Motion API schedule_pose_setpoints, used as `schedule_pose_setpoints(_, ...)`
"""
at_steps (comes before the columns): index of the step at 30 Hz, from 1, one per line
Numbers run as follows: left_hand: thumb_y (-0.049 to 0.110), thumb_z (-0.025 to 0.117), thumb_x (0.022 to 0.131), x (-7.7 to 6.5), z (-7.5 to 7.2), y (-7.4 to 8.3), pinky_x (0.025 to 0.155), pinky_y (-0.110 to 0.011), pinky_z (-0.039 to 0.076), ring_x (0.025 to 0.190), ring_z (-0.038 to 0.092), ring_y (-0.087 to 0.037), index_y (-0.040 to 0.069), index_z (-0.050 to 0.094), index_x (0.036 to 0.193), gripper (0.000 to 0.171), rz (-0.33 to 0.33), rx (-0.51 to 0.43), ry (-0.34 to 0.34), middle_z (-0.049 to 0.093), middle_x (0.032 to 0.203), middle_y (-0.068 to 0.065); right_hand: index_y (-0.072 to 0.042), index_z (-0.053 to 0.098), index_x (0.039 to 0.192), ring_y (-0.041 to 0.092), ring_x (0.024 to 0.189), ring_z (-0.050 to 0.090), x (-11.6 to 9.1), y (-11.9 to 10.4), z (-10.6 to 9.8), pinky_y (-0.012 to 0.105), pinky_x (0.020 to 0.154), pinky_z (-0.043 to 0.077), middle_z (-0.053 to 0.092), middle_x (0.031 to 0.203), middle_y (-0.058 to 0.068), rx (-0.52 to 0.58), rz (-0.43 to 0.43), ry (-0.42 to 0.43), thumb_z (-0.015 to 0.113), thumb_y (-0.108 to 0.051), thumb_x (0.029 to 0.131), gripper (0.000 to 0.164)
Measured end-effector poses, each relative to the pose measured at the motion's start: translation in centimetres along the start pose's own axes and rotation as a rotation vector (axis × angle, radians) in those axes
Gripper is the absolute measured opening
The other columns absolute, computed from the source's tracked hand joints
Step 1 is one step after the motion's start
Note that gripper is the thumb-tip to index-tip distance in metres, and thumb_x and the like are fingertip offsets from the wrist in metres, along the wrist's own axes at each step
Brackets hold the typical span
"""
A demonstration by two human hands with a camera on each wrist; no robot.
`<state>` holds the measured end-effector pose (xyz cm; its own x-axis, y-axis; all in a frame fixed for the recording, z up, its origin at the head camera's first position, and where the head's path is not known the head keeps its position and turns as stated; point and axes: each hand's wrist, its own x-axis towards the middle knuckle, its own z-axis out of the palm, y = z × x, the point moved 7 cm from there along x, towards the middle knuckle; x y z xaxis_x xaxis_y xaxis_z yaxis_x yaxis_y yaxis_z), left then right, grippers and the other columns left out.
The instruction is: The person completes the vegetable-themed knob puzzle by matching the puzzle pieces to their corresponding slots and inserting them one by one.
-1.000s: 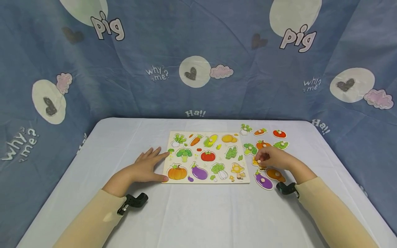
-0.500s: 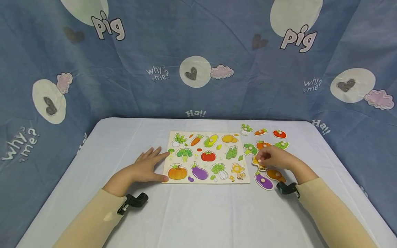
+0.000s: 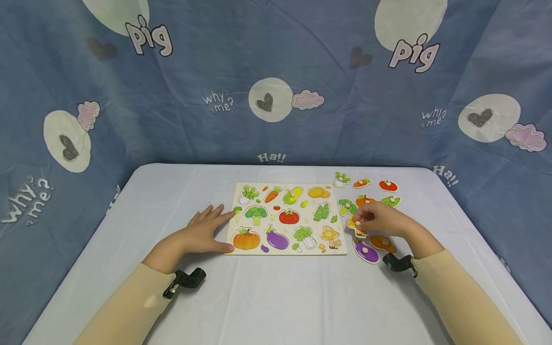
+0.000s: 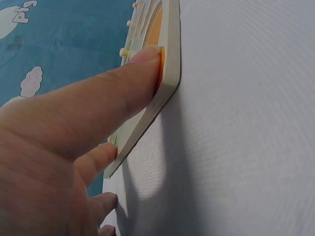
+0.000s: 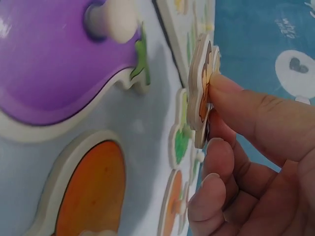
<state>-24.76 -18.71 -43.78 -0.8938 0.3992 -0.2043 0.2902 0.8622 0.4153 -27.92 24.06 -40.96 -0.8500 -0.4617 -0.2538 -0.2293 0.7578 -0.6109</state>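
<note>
While the left hand [image 3: 204, 233] rests spread-fingered at the edge of the vegetable puzzle board [image 3: 288, 228], I see the right hand [image 3: 381, 219] pinching the mushroom piece [image 3: 354, 228], raised between broccoli piece [image 3: 346, 207] and eggplant piece [image 3: 366, 252].

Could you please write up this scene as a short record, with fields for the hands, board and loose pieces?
left hand: fingers spread, touching the board at its left side
right hand: pinches the yellow piece, raised off the white tabletop
board: flat on the tabletop
pieces right of board, far row: radish, carrot, tomato
middle row: broccoli, partly hidden pumpkin, leafy green piece
nearest: orange-brown piece, eggplant
</note>
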Motion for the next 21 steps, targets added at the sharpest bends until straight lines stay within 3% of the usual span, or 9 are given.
schedule_pose_setpoints(8,0.063,0.076,0.075,0.0,0.1,-0.3,0.115,-0.070,0.005,0.148,0.005,-0.052,0.013,0.035,0.157,0.104,0.006,0.002,0.002,0.016,0.162,-0.028,-0.009,0.068,0.096,0.018,0.076,0.054,-0.2,-1.9,0.4,0.028,0.066,0.048,0.059,0.081,0.000,0.013,-0.067,-0.017,0.074,-0.012,0.091,0.009)
schedule_pose_setpoints(21,0.061,0.077,0.076,-0.1,-0.2,0.2,0.115,-0.070,0.004,0.148,0.006,-0.053,0.011,0.035,0.156,0.103,0.001,0.000,-0.005,0.016,0.162,-0.029,-0.012,0.067,0.095,0.017,0.076,0.055,0.6,-4.6,2.8,0.027,0.066,0.049,0.059,0.082,-0.001,0.021,-0.151,-0.051,0.073,-0.011,0.092,0.007)
